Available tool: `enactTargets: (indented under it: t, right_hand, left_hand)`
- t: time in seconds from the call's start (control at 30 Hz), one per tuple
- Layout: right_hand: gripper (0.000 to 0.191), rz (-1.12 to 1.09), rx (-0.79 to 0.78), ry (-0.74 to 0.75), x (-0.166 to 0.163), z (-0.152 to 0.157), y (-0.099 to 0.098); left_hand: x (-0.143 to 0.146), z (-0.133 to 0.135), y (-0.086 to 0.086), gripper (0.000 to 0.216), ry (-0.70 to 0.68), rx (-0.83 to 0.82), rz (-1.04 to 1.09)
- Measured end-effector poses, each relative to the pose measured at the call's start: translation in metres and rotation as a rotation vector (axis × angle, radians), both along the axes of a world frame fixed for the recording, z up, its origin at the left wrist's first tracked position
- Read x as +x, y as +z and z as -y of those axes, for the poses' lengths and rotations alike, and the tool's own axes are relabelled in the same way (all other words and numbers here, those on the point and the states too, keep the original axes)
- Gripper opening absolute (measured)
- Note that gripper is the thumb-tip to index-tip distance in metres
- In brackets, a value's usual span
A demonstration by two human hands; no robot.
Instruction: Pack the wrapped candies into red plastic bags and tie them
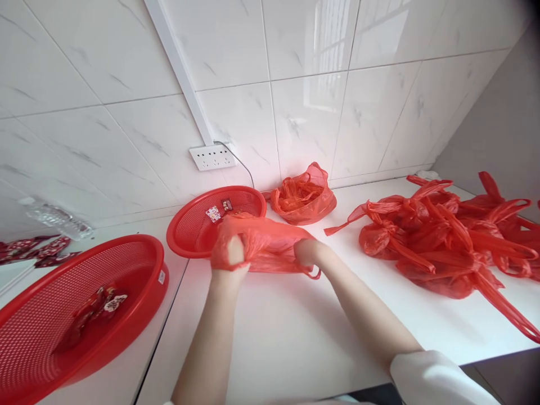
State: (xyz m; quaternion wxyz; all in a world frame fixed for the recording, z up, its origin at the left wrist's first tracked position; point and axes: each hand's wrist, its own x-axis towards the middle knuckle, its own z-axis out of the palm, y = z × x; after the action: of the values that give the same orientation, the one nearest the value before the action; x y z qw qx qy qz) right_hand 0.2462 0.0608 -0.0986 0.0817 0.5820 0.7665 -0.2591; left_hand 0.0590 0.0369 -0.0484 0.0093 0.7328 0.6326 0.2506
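Observation:
A thin red plastic bag is stretched between my two hands above the white table. My left hand is mostly covered by the bag, with a patch of skin and the wrist showing. On the other side, my right hand reaches into the bag, and its fingers are out of sight. A loop of the bag's handle hangs below the right wrist. Just behind the bag, a red mesh basket holds a few small printed packets. What lies inside the bag cannot be seen.
A larger red basket with dark red items stands at the left, near a clear plastic bottle. An open red bag sits by the tiled wall. Several tied red bags are piled right. A socket strip is on the wall.

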Motion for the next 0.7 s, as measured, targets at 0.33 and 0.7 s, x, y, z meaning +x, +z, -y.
enactTargets:
  t: [0.33,0.7]
  right_hand:
    - [0.032,-0.136,0.36,-0.118,0.037,0.014,0.029]
    - [0.021,-0.049,0.146,0.234,-0.012,0.013,0.004]
  left_hand:
    - [0.014,0.038,0.009,0.037,-0.056,-0.282,-0.13]
    - [0.053,0.063,-0.005,0.039,-0.302,-0.458,-0.407]
